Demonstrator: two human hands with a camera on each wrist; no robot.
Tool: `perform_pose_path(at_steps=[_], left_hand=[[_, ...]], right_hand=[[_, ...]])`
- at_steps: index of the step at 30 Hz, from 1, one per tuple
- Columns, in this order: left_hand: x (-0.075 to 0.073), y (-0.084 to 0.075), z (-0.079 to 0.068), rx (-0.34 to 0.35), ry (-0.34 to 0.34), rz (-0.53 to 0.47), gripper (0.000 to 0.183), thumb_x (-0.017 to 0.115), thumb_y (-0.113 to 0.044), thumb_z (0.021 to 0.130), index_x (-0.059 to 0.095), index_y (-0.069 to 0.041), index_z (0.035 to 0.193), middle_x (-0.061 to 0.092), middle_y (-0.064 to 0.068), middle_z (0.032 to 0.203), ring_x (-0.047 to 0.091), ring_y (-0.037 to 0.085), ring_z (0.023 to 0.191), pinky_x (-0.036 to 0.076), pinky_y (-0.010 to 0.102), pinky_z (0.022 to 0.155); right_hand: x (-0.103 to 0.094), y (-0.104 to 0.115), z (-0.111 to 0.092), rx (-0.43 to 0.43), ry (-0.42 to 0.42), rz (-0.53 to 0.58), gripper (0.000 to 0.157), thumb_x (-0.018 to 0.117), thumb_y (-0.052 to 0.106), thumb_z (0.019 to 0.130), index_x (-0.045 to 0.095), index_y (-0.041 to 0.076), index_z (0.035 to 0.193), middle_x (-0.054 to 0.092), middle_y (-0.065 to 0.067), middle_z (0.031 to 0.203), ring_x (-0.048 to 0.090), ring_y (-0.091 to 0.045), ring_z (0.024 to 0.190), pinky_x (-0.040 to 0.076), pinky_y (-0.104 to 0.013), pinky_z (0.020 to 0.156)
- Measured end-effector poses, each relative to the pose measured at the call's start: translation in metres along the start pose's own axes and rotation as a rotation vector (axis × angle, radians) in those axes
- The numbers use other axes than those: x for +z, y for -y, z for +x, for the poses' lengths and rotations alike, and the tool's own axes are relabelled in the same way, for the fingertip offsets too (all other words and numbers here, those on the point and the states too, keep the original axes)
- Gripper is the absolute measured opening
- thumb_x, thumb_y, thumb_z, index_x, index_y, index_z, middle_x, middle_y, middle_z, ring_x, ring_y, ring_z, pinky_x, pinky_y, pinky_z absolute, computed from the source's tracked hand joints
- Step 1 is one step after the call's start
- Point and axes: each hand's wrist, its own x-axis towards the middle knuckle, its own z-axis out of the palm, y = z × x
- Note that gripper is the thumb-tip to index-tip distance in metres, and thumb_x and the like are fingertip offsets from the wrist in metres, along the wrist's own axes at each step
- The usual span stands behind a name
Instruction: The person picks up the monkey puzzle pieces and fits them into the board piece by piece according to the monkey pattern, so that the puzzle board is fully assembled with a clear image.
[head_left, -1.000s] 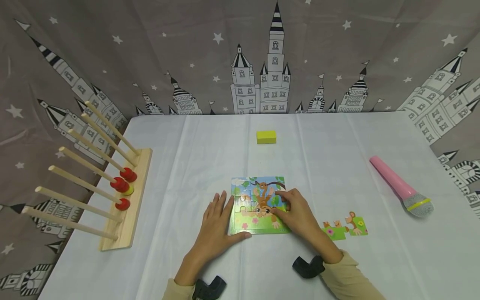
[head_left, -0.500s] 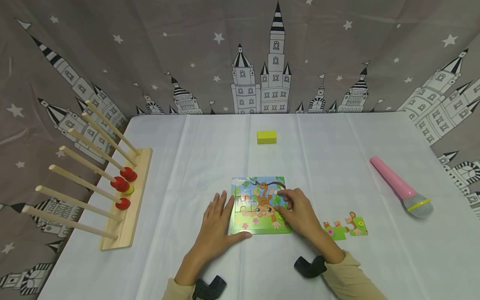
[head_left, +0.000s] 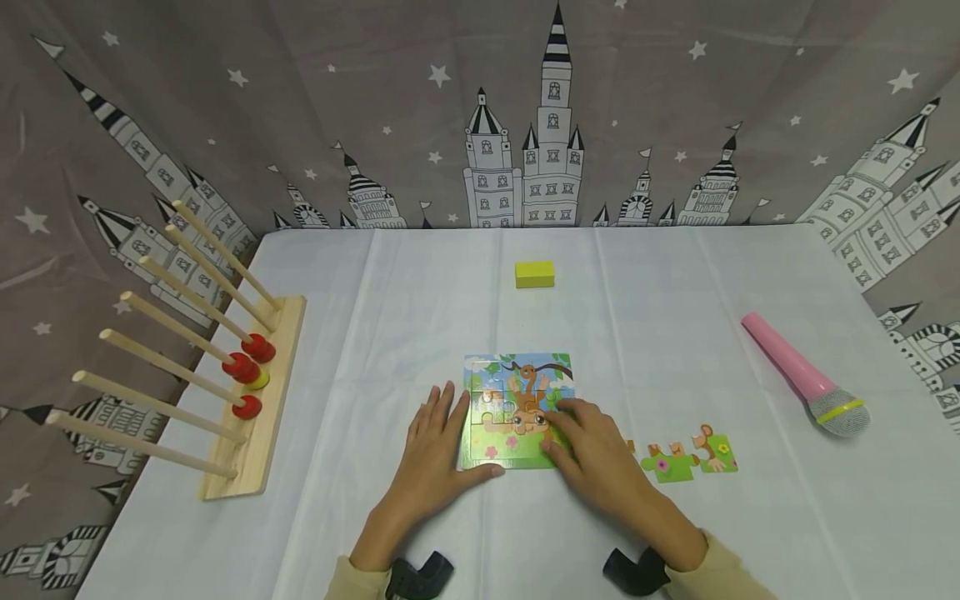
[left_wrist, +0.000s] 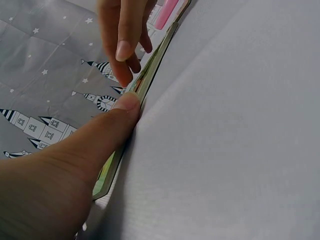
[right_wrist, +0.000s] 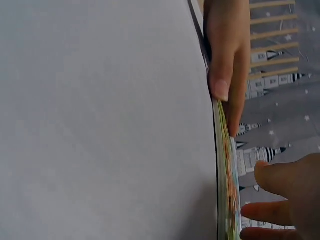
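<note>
A monkey jigsaw puzzle (head_left: 517, 450) in a flat square board lies on the white table, with several pieces fitted in it. My left hand (head_left: 427, 458) rests along its left edge, fingers extended and thumb at the front corner; in the left wrist view that thumb (left_wrist: 107, 127) presses on the board's rim. Over the right part of the puzzle is my right hand (head_left: 603, 458), fingertips at the surface and covering that side. In the right wrist view its thumb and fingers (right_wrist: 270, 212) stand apart with nothing seen between them. Loose pieces, one green with a pink flower (head_left: 672, 467), lie right of this hand.
A loose piece with a yellow flower (head_left: 722, 453) touches the green one. At the back is a yellow block (head_left: 534, 275). A pink toy microphone (head_left: 787, 358) lies to the right, and a wooden peg stand (head_left: 277, 392) with red and yellow beads stands left.
My right hand shifts slightly toward the front of the board, its thumb sliding nearer the lower edge and its wrist moving down and right. My left hand stays put.
</note>
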Motion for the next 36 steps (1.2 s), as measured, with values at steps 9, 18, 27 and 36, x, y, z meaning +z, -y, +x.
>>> perform_pose_path(at_steps=[9,18,27,36], left_hand=[[0.000,0.000,0.000,0.001,-0.005,0.006,0.101,0.066,-0.062,0.068,0.026,-0.006,0.143,0.015,0.014,0.152,0.006,0.030,0.142,0.011,0.049,0.112],[0.000,0.000,0.000,0.003,-0.007,0.003,0.101,0.066,-0.061,0.068,0.026,-0.006,0.143,0.015,0.014,0.152,0.006,0.030,0.142,0.011,0.050,0.112],[0.000,0.000,0.000,0.005,-0.009,0.002,0.101,0.066,-0.062,0.068,0.027,-0.006,0.143,0.015,0.015,0.152,0.006,0.031,0.142,0.011,0.049,0.112],[0.001,0.000,0.000,0.001,-0.004,0.000,0.102,0.066,-0.062,0.068,0.026,-0.007,0.143,0.014,0.014,0.152,0.005,0.030,0.142,0.010,0.049,0.113]], right_hand=[[0.003,0.006,-0.012,-0.028,0.104,-0.070,0.057,0.052,0.043,0.089,0.048,0.004,0.131,0.041,-0.013,0.139,0.037,-0.029,0.130,0.028,-0.051,0.105],[0.004,0.006,-0.013,-0.019,0.120,-0.067,0.060,0.050,0.045,0.089,0.045,0.005,0.133,0.039,-0.012,0.142,0.034,-0.028,0.132,0.025,-0.051,0.107],[0.002,0.004,-0.012,-0.017,0.108,-0.040,0.061,0.054,0.045,0.087,0.047,0.004,0.131,0.041,-0.011,0.141,0.036,-0.026,0.131,0.024,-0.052,0.107],[-0.003,-0.004,-0.013,-0.003,-0.007,-0.003,0.047,0.062,0.038,0.084,0.059,0.009,0.120,0.054,-0.007,0.126,0.047,-0.024,0.120,0.030,-0.044,0.100]])
